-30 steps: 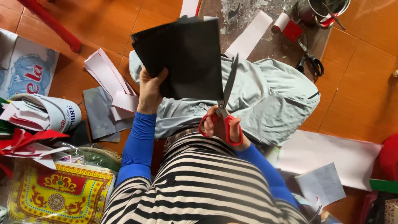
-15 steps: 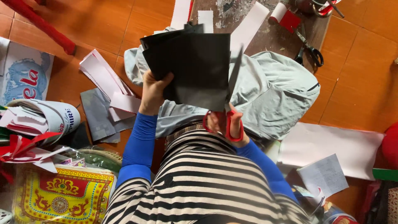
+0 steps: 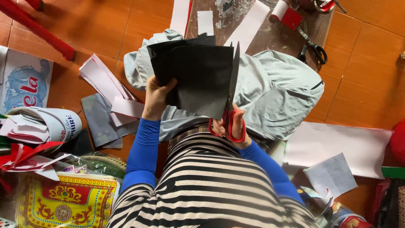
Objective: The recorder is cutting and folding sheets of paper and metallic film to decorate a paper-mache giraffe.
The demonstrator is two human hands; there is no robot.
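- Right hand (image 3: 231, 126): fingers closed through the red loops of the scissors (image 3: 230, 114), so the blades point up and away from the body.
- Blades run along the right edge of the black sheets (image 3: 198, 78); whether they bite the paper is unclear from here.
- Left hand (image 3: 157, 98): fingers clamped on the stack's left edge, holding it flat and raised over the lap for blade access.
- Behind: grey cloth (image 3: 278, 93), paper strips (image 3: 105, 84) on the tiled floor (image 3: 367, 76).

Black-and-white striped top; bright blue tight sleeves down to the bare left hand (image 3: 157, 95) and right hand (image 3: 231, 125)
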